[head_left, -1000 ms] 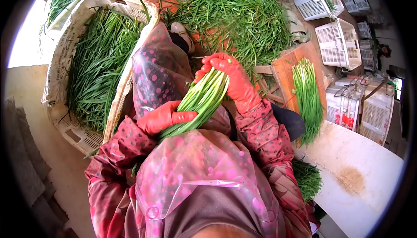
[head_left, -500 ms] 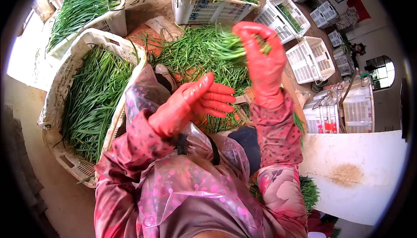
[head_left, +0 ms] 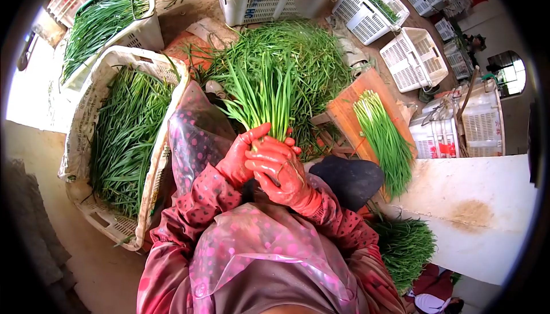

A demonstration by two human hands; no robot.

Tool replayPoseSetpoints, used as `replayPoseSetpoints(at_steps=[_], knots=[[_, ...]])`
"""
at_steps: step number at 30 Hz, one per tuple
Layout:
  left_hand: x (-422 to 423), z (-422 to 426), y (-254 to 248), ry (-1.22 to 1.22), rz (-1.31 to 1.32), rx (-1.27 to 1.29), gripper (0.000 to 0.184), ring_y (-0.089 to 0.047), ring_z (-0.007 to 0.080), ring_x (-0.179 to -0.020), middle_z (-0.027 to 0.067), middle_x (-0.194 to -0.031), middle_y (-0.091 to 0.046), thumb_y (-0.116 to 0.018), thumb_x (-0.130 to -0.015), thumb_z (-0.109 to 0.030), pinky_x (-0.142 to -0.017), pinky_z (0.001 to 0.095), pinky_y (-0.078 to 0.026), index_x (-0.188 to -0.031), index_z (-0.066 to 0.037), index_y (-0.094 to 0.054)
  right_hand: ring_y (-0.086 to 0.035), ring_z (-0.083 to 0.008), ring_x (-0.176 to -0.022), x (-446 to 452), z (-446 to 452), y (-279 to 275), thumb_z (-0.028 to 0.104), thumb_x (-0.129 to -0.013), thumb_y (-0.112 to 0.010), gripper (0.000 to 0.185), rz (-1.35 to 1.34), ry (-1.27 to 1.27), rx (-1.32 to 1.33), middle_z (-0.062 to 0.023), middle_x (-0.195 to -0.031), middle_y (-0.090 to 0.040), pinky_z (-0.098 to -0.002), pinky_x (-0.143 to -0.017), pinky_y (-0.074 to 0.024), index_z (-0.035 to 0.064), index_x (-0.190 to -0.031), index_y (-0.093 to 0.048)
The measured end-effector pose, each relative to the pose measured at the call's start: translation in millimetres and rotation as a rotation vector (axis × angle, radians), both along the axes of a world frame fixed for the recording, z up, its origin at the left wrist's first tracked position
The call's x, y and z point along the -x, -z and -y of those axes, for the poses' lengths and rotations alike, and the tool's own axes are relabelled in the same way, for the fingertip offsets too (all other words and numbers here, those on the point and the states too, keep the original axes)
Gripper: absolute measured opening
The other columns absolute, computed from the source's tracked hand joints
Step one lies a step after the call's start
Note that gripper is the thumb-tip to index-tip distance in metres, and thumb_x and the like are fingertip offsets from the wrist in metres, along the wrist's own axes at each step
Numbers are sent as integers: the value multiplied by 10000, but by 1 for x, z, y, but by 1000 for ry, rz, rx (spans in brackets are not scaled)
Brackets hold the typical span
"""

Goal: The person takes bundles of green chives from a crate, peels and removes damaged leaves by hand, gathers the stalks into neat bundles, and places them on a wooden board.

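While both gloved hands met in front of the apron (head_left: 269, 231), the bunch of green leaves (head_left: 266, 99) stood between them and the cuttings pile (head_left: 323, 65), its leaf tips fanned outward and its stem ends down at the gloves. The left hand (head_left: 243, 156) was clamped on the lower stems, with its thumb against the near side and its fingertips partly visible beyond the stems. The right hand (head_left: 281, 171) lay in front of the left hand and overlapped it; its fingers were bent and held together at the base of the bunch. Because the stem ends were hidden by the gloves, it could not be told whether the right fingers were clamped on them. At the right, a second bunch (head_left: 387, 142) lay on a wooden board (head_left: 338, 105), pale ends directed away from the wearer and green ends extending past the board's near edge. A white panel (head_left: 458, 193) was located beside that board, and a dark green bundle (head_left: 404, 251) was positioned near the right sleeve (head_left: 344, 225). At the left, a lined crate (head_left: 137, 58) held long loose leaves. Beyond the pile, a white crate (head_left: 269, 7) was filled with greens, and a tilted crate (head_left: 412, 62) stood to its right.
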State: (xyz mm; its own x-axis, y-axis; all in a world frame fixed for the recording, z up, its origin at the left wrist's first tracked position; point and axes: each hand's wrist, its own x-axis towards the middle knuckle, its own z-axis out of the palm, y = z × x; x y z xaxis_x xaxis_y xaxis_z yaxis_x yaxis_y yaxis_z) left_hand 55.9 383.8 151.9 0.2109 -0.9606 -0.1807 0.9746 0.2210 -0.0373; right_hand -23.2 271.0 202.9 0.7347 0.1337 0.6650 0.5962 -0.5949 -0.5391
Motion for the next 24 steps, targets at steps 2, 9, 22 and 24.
replayPoseSetpoints(at_steps=[2,9,22,24], knots=[[2,-4,0,-74,-97,62,450,-593,317,-1065,198,-1062,-614,-509,-949,-293,-924,414,-490,-1277,15,-506,-591,-271,-1046,13,1,1,-50,-726,-701,313,-144,-105,-64,-81,-1060,-632,-419,-964,-467,63,-1013,-646],[2,-31,-9,-190,589,-550,196,-625,186,-638,108,-815,-658,-600,-831,-67,-626,330,-542,-999,24,-642,-657,-121,-757,28,17,11,39,-952,-547,140,-690,167,-700,-97,-922,-691,-250,-696,-538,-17,-1055,-623],[44,-111,13,-149,428,-549,477,-607,167,-614,137,-943,-661,-678,-855,-264,-491,267,-525,-1231,-17,-520,-627,-258,-756,-21,-15,51,51,-808,-660,296,-134,37,210,-58,-1016,-674,-373,-643,-516,104,-1099,-652],[47,-115,6,-186,349,-608,375,-593,174,-553,151,-901,-677,-646,-863,-159,-478,292,-525,-1186,0,-543,-633,-271,-760,-17,-19,56,44,-802,-661,302,-265,6,154,-61,-977,-683,-388,-636,-518,106,-1097,-658]])
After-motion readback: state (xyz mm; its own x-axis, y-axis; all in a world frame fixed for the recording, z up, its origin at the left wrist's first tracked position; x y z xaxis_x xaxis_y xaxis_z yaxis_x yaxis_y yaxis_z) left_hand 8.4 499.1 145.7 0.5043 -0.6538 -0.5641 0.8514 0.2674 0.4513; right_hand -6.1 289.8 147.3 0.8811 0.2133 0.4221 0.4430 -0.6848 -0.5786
